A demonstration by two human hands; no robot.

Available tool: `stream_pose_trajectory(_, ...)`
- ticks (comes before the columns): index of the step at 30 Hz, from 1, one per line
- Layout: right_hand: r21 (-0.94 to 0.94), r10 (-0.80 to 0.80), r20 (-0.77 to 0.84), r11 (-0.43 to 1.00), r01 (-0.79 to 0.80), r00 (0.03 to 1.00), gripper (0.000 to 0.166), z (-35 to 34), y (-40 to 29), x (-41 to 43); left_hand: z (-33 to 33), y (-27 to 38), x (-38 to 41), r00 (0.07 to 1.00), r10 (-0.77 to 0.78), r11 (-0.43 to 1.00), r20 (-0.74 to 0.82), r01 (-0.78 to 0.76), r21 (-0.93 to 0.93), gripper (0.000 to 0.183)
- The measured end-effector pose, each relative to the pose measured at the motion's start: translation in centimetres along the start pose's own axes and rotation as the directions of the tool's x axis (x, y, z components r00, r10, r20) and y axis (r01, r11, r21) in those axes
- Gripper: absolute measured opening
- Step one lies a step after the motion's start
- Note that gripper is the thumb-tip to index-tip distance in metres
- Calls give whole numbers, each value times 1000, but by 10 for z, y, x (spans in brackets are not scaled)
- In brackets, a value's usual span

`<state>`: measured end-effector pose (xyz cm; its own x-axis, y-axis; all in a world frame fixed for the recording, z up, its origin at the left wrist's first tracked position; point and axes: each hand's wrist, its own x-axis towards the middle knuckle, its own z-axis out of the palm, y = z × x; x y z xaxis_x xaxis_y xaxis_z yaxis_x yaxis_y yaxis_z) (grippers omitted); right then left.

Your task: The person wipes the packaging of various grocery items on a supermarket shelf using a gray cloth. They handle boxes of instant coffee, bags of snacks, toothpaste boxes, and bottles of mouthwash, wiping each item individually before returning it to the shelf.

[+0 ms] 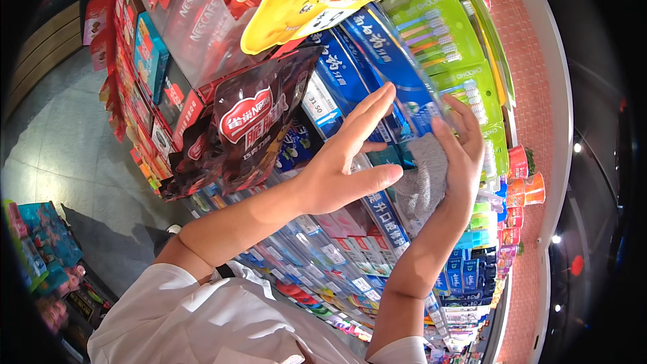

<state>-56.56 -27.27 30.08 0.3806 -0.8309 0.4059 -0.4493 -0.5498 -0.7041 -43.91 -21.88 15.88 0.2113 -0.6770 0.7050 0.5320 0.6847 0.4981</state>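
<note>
My left hand [343,172] reaches in from the left with its fingers apart and nothing in it. It is in front of the blue toothpaste boxes [333,65] on the shelf. A grey cloth [424,177] is bunched in my right hand [462,146]. The fingers of that hand are at the lower end of a large blue toothpaste box [389,55], whose long side slants across the view. Whether they grip the box or only touch it, I cannot tell. A price tag [321,105] sits on the shelf edge beside the boxes.
Dark Nestlé chocolate bags [252,116] hang at the left, below a yellow price sign [313,5]. Green toothbrush packs [440,35] hang on the right. Shelves with clear fronts [303,242] run below my arms. Grey floor [55,126] shows at the far left.
</note>
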Motion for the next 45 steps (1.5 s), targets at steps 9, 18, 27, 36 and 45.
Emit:
stream_pose_trajectory(9, -122, 32, 202, 992, -7, 979, 44, -3, -3, 22, 6, -9, -2, 1000, 20, 995, 17, -22, 93, 66)
stream_pose_trajectory(18, -87, 26, 193, 996, -10, 981, 42, -3, 3, 24, 4, -16, -8, 998, -55, 972, 25, 48, 232, 57)
stream_pose_trajectory(27, 186, 166, -51, 970, -154, 985, 40, -2, 8, 28, 5, -18, -9, 999, -22, 965, 42, 10, 261, 53)
stream_pose_trajectory(36, 447, 466, -175, 823, -351, 867, 39, 0, 9, 31, 4, -18, -9, 999, -38, 970, 36, 28, 243, 51)
stream_pose_trajectory(45, -134, 145, 122, 983, -129, 982, 43, -7, 21, 36, 8, -18, -7, 999, -4, 965, 53, -10, 263, 50)
